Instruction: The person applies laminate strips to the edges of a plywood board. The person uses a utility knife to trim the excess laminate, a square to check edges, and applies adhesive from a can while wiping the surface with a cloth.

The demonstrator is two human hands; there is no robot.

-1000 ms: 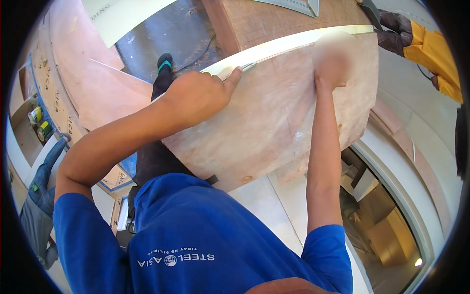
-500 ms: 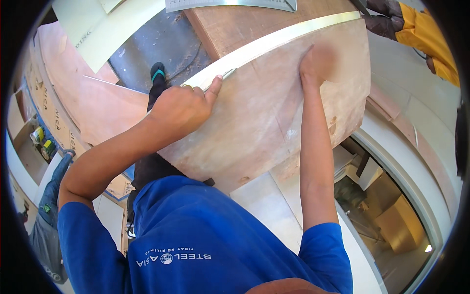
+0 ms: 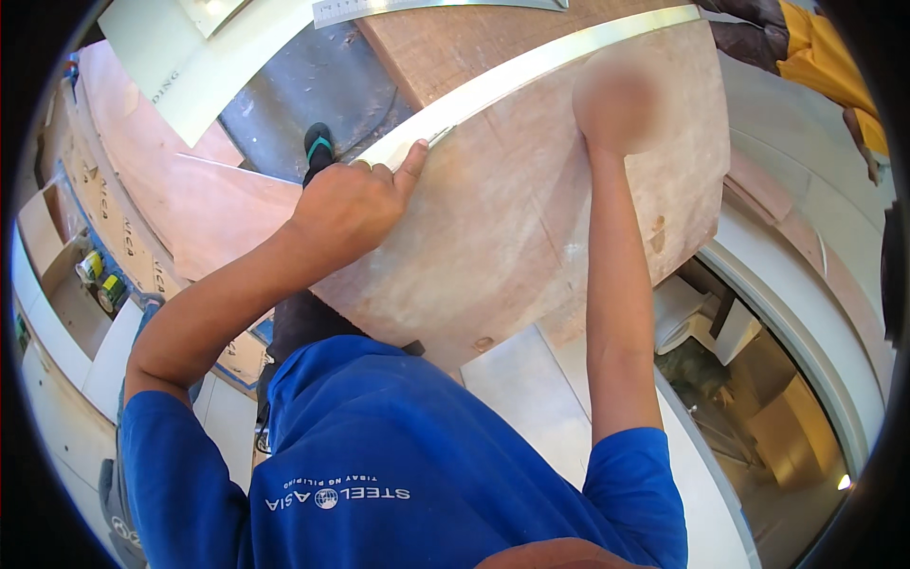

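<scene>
A curved board [image 3: 493,223], pale brown with a white edge strip [image 3: 531,71], lies tilted across in front of me. My left hand [image 3: 351,209] is closed at its far edge, with one finger stretched along the strip. Just past that fingertip pokes the tip of a slim silvery tool [image 3: 441,136]; the hand hides the rest, so its kind does not show. Over the board's upper right part is my right hand [image 3: 621,104]. A blur covers it, and its fingers cannot be made out.
Beyond the board stand a brown wooden block [image 3: 445,47] and a metal ruler [image 3: 427,8]. White sheet material [image 3: 180,71] lies at upper left, near a sandalled foot [image 3: 319,147]. Cans [image 3: 100,275] sit on the left. A person in yellow [image 3: 825,57] is at upper right.
My right hand has slid up a little toward the board's far edge. The left hand keeps its place on the strip. The whole view has shifted slightly.
</scene>
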